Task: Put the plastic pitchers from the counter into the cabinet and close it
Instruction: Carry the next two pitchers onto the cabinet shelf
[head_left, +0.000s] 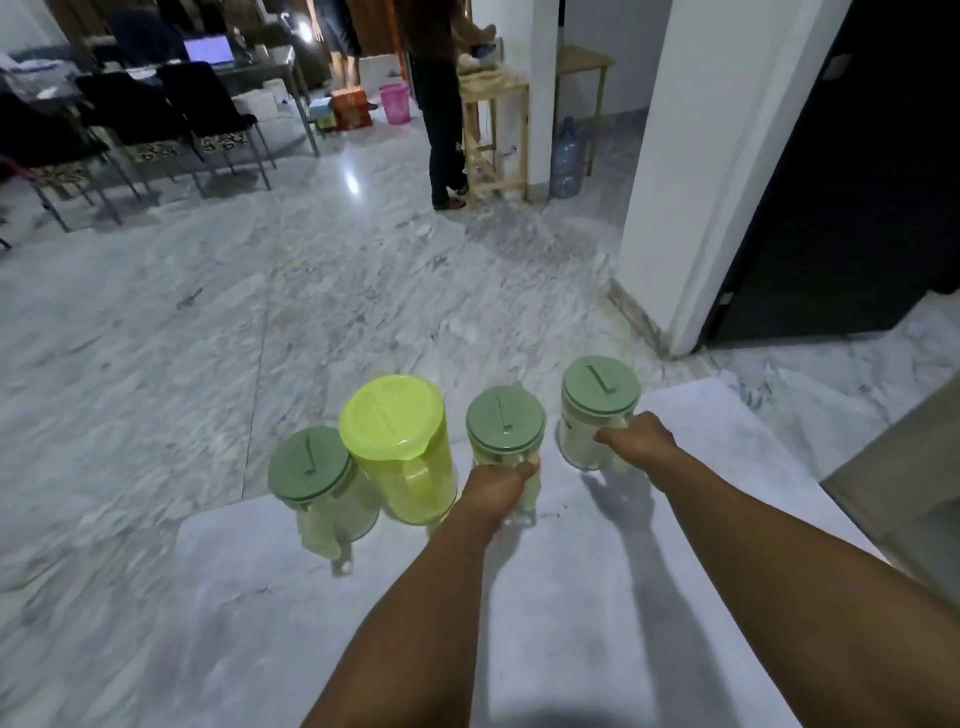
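Four plastic pitchers stand in a row along the far edge of the pale marble counter (519, 597). The left hand (498, 488) is wrapped around the handle of the clear pitcher with a dull green round lid (505, 423). The right hand (636, 434) is closed on the handle of the clear, green-lidded pitcher at the row's right end (600, 397). Just left of the left hand sits the bright lime-yellow translucent pitcher (400, 447), touching the outermost clear pitcher with a green lid (317, 483). Both remain ungripped.
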